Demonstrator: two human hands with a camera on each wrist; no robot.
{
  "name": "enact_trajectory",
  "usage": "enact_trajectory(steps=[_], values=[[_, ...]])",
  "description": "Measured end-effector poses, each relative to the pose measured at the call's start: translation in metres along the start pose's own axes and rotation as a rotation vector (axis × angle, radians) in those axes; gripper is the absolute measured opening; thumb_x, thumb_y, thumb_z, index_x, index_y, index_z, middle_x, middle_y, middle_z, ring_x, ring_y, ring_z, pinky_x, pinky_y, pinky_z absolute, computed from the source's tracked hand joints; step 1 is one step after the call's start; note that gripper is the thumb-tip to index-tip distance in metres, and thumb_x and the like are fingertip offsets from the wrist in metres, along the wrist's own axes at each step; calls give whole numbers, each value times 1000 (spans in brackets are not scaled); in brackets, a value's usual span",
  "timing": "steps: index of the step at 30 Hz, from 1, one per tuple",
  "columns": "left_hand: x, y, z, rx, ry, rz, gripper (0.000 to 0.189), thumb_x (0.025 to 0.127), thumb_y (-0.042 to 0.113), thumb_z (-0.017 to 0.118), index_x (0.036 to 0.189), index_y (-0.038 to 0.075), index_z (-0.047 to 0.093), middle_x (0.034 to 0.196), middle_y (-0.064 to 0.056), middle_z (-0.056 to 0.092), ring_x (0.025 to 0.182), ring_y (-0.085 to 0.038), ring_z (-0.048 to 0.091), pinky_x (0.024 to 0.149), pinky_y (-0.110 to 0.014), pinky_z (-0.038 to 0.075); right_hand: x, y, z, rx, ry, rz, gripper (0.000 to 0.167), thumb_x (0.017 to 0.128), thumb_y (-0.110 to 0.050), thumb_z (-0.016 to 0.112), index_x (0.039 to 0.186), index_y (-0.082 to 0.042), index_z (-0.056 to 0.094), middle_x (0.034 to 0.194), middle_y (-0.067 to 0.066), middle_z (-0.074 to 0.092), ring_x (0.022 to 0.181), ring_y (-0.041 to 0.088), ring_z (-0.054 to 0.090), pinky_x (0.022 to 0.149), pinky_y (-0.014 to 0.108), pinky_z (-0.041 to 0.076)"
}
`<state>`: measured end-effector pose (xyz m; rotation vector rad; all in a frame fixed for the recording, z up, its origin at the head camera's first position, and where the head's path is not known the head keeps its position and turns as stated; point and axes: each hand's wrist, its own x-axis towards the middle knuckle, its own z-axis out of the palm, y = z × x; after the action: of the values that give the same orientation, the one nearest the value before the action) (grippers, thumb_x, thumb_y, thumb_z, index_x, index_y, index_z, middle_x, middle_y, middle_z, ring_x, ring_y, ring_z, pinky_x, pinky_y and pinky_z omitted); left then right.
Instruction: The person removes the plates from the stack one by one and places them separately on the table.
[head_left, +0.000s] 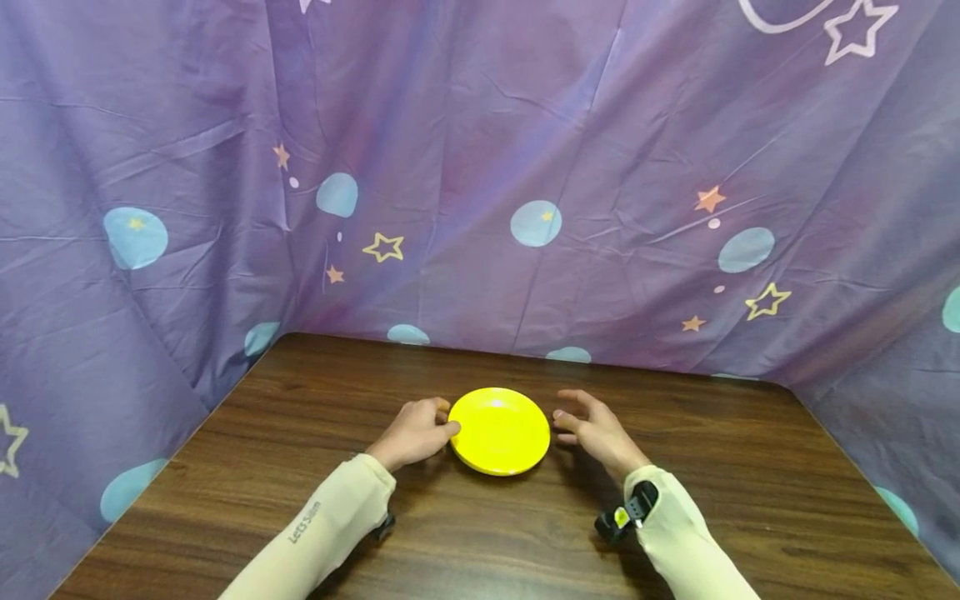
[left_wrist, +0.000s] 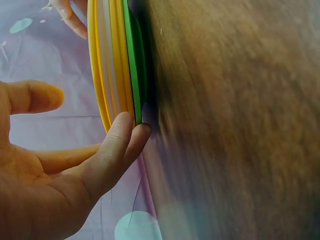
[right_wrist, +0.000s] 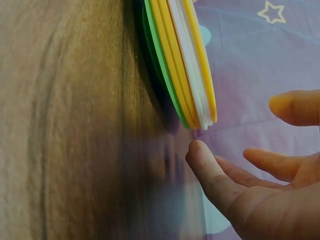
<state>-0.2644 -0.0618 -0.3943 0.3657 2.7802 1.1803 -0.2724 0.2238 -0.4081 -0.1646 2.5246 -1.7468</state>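
A stack of plates stands on the table, its top a bright yellow plate [head_left: 499, 432]. Edge-on in the left wrist view, the stack shows yellow and white rims above a green plate [left_wrist: 136, 65] at the bottom. My left hand [head_left: 417, 431] is at the stack's left side, fingertips at the rims and thumb held apart above the top plate. On the other side, my right hand [head_left: 596, 429] has its fingers spread and loosely bent. In the right wrist view a small gap separates those fingers from the white rim [right_wrist: 192, 75].
The brown wooden table [head_left: 300, 417] extends around the stack on all sides. A purple curtain [head_left: 450, 167] with stars and blue spots hangs behind it and along both sides. Light sleeves cover both arms, and a dark wrist camera [head_left: 617, 521] is strapped to the right wrist.
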Motion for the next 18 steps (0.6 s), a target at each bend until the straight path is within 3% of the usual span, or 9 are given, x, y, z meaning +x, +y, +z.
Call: enact_trajectory(steps=[11, 18], values=[[1, -1, 3, 49, 12, 47, 39, 91, 20, 64, 123, -3, 66, 113, -17, 72, 105, -27, 67, 93, -43, 56, -1, 2, 7, 29, -22, 12, 50, 99, -3, 52, 146, 10, 37, 136, 38, 50, 101, 25, 67, 93, 46, 58], [3, -2, 2, 55, 14, 55, 39, 90, 20, 63, 123, -2, 66, 115, -17, 72, 108, -29, 67, 95, -44, 55, -1, 1, 10, 31, -31, 6, 50, 100, -3, 51, 145, 11, 37, 134, 36, 50, 106, 26, 64, 92, 43, 59]])
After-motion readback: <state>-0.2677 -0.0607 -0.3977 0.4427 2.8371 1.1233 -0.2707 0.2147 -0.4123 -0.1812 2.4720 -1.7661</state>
